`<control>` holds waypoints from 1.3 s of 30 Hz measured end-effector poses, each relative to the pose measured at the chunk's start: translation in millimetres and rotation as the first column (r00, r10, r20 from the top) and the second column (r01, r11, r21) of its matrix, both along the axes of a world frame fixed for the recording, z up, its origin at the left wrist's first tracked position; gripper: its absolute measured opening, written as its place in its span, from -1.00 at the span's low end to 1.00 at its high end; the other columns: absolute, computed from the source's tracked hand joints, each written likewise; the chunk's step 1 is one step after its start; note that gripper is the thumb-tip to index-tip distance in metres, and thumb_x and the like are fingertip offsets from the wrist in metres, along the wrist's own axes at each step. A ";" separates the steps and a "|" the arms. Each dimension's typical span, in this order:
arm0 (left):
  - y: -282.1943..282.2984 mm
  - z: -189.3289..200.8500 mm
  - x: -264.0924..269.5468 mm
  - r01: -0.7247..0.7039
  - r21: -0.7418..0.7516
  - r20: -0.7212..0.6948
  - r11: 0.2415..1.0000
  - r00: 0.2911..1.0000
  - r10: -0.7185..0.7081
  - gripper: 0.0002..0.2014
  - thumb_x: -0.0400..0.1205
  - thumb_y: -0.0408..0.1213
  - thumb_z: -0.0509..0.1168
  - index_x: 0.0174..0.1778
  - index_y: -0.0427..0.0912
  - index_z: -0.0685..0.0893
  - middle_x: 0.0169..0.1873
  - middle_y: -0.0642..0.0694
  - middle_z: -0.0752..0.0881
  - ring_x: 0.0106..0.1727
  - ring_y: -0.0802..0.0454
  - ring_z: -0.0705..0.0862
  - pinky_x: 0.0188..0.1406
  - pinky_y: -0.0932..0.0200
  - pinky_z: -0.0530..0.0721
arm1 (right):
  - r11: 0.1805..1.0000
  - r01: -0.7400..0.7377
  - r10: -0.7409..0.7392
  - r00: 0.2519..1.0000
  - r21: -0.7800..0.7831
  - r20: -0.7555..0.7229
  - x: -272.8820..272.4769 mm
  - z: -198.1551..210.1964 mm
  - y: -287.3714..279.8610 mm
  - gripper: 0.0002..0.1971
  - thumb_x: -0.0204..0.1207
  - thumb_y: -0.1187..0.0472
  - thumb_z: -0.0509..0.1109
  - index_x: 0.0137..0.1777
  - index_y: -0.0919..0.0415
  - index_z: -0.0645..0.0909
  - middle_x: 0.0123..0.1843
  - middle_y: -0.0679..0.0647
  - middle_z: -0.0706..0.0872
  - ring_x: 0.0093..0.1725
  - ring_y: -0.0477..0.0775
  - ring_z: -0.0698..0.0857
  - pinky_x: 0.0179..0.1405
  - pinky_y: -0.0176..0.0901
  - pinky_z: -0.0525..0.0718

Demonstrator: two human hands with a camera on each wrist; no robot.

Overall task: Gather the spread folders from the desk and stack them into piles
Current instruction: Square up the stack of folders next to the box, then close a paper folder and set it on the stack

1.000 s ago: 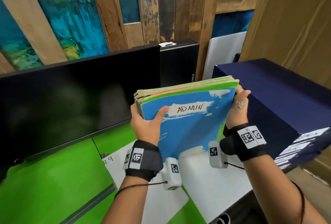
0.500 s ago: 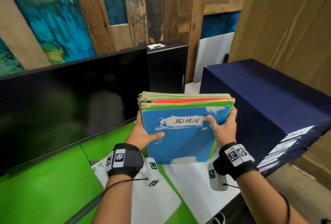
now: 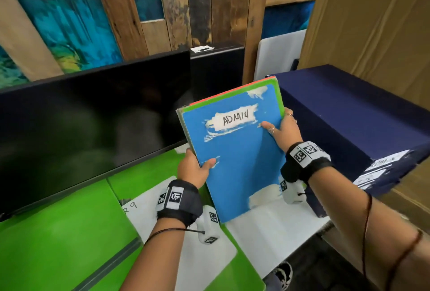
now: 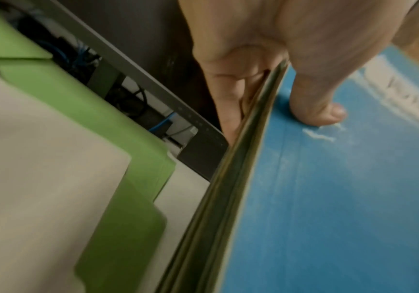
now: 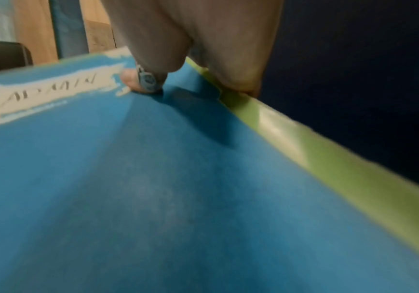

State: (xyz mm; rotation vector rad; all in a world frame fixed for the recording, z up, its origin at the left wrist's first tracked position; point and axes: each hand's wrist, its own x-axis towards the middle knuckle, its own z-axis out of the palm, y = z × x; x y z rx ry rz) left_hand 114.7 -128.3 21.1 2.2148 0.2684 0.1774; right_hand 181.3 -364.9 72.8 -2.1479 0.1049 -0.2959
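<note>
Presently the folder stack (image 3: 235,151), blue "ADMIN" cover uppermost, is held tilted above the surface (image 3: 274,228), its lower corner close over the white area. Left hand (image 3: 193,169) grips the left edge, thumb on the cover and fingers (image 4: 228,111) curled beneath. Right hand (image 3: 282,131) grips the right edge, ringed thumb on the cover beside the label, fingers wrapped behind. A green folder's edge and an orange one show past the top and right margins. The stack sits between the monitor (image 3: 93,114) on the left and the navy box (image 3: 353,114) just beside the right hand. More green folders (image 3: 58,239) lie flat below.
</note>
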 end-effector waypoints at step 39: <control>208.6 -82.7 -176.4 0.096 0.377 -0.630 0.921 0.755 0.179 0.21 0.12 0.27 0.53 0.58 0.32 -0.11 0.64 -0.05 -0.26 0.64 -0.27 -0.25 0.46 -0.56 -0.10 | 0.569 -0.822 0.501 0.358 -0.012 -0.788 -162.7 -121.7 282.8 -0.55 0.59 -0.07 0.27 -0.40 0.26 0.45 -0.12 0.29 0.75 0.04 0.25 0.73 -0.31 -0.14 0.60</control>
